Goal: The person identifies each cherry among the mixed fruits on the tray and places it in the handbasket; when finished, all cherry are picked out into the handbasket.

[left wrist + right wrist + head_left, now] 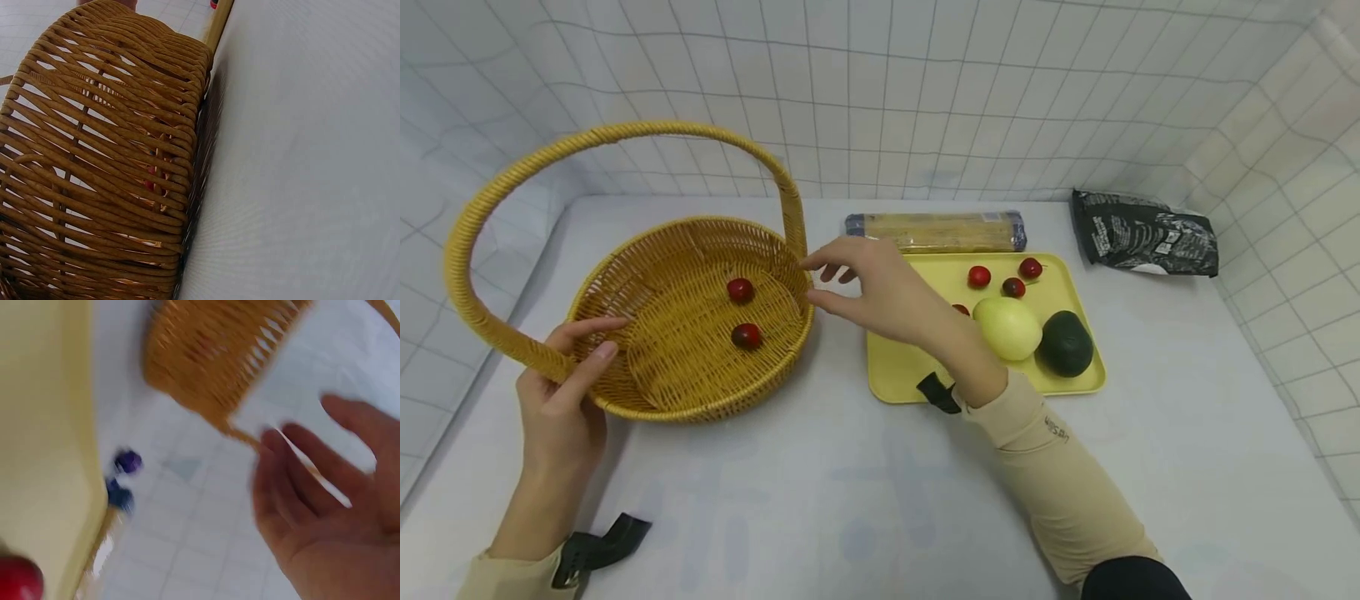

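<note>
A yellow wicker basket (pixel 700 412) with a tall hoop handle stands on the left of the white table. Two dark red cherries (pixel 741 290) lie apart on its woven floor. My left hand (pixel 557 408) grips the basket's left rim at the foot of the handle, thumb and fingers on the inner side. Only the basket's woven outer wall (pixel 106 144) fills most of the left wrist view. Beside the right rim, near the handle's other foot, hovers my right hand (pixel 880 287), fingers loosely bent and holding nothing. The right wrist view also shows this hand (pixel 331 506) empty, somewhat blurred.
Right of the basket lies a yellow tray (pixel 891 379) with several cherries (pixel 978 277), a pale yellow-green fruit (pixel 1007 328) and a dark green avocado (pixel 1065 344). Behind it are a long clear-wrapped package (pixel 940 232) and a black bag (pixel 1146 235). The right forearm crosses the tray.
</note>
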The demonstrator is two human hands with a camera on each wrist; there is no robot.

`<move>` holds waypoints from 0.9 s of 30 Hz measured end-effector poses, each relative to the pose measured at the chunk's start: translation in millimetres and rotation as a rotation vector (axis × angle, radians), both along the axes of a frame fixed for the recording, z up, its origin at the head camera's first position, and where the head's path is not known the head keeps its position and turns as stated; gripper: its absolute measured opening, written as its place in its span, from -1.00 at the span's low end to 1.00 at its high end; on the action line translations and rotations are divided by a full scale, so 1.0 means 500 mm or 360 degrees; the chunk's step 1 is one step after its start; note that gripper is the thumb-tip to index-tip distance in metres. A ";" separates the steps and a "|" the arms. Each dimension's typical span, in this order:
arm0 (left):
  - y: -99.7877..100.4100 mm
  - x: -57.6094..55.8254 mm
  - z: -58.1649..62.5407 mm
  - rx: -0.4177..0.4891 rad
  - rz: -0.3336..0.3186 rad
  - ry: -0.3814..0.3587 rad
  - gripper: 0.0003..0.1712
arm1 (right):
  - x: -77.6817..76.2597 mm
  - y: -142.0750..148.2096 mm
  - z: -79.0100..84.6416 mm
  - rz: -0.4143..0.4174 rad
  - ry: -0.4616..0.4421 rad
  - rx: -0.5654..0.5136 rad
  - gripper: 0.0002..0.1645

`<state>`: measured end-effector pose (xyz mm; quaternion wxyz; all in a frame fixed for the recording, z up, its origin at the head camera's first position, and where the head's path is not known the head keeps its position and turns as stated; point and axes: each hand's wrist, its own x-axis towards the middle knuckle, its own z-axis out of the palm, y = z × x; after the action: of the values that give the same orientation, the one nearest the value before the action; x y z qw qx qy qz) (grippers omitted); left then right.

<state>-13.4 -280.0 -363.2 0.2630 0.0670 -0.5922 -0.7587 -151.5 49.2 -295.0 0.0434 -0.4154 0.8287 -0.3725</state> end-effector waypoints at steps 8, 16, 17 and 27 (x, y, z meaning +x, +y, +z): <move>-0.004 0.000 -0.002 -0.0005 -0.0034 0.0008 -0.70 | -0.048 0.113 0.043 -0.0120 -0.0274 0.0137 -0.57; -0.006 0.000 -0.003 0.0021 -0.0068 0.0090 -0.68 | -0.072 0.197 0.065 -0.0310 -0.0343 0.0075 -0.58; -0.005 -0.001 -0.004 0.0026 -0.0073 0.0098 -0.67 | -0.073 0.208 0.068 -0.0342 -0.0349 0.0075 -0.57; -0.005 0.000 -0.003 -0.0014 -0.0025 0.0064 -0.58 | -0.083 0.298 0.092 -0.0566 -0.0310 0.0061 -0.54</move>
<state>-13.3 -282.5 -364.5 0.2691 0.0460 -0.5906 -0.7593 -192.8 198.1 -248.9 0.0649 -0.2237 0.8877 -0.3971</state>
